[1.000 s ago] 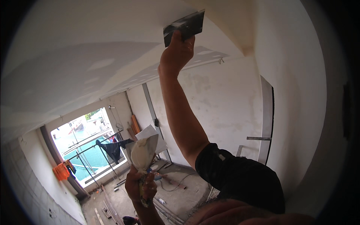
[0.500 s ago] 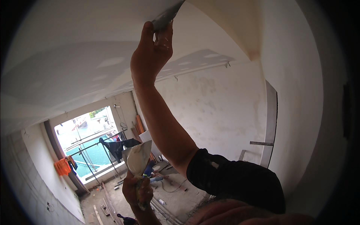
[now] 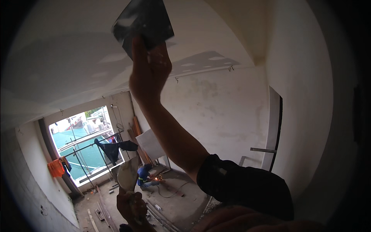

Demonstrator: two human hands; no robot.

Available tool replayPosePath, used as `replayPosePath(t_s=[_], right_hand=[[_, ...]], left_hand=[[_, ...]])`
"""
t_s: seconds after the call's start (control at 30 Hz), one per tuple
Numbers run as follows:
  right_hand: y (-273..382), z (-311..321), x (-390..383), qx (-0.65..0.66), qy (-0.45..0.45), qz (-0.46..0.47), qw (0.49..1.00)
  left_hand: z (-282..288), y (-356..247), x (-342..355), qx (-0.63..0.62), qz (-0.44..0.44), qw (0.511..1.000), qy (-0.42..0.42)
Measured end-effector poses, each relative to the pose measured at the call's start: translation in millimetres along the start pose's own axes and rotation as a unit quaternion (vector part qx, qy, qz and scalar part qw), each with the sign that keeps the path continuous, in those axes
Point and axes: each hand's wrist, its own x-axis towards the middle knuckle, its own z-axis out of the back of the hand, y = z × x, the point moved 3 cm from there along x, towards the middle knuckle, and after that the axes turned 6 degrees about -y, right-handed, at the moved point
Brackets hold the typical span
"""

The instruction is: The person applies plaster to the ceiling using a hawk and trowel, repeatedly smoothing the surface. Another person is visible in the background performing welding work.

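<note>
My right hand [image 3: 150, 69] is raised high, fingers closed on a wide dark metal putty blade [image 3: 148, 21] with pale smears, held near the white plasterboard ceiling [image 3: 69, 54]; whether it touches cannot be told. Low in the view, left of centre, my left hand [image 3: 131, 207] grips the handle of a scraper [image 3: 125, 174] with pale compound on its blade, held upright.
A person in blue [image 3: 145, 178] crouches on the concrete floor [image 3: 181, 185] beside sparks. A window opening [image 3: 77, 139] has a metal rail with dark clothing [image 3: 112, 150] and orange cloth [image 3: 56, 167]. Boards and pipes lie about. A wall [image 3: 301, 96] curves at right.
My right hand has moved left across the ceiling, turning the blade, which now shows its broad face. My left hand has sunk slightly down and left. The crouching person shows more fully, with sparks.
</note>
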Motion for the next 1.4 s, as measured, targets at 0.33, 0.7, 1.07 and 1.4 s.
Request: replayPosePath(t_s=[0.33,0.7,1.07,1.4], right_hand=[[3,226,-217,-0.211,0.29,-0.462,0.811],[3,317,-228,-0.296,0.309,-0.578,0.695],[6,461,-228,-0.362,0.047,-0.559,0.745],[44,373,-293,-0.069,-0.065,-0.815,0.572]], left_hand=[[64,40,9,-0.02,0.141,0.989,-0.035],[88,62,82,-0.001,0.149,0.987,-0.058],[158,88,110,0.22,-0.16,0.908,-0.318],[205,123,104,0.456,-0.322,0.795,-0.237]])
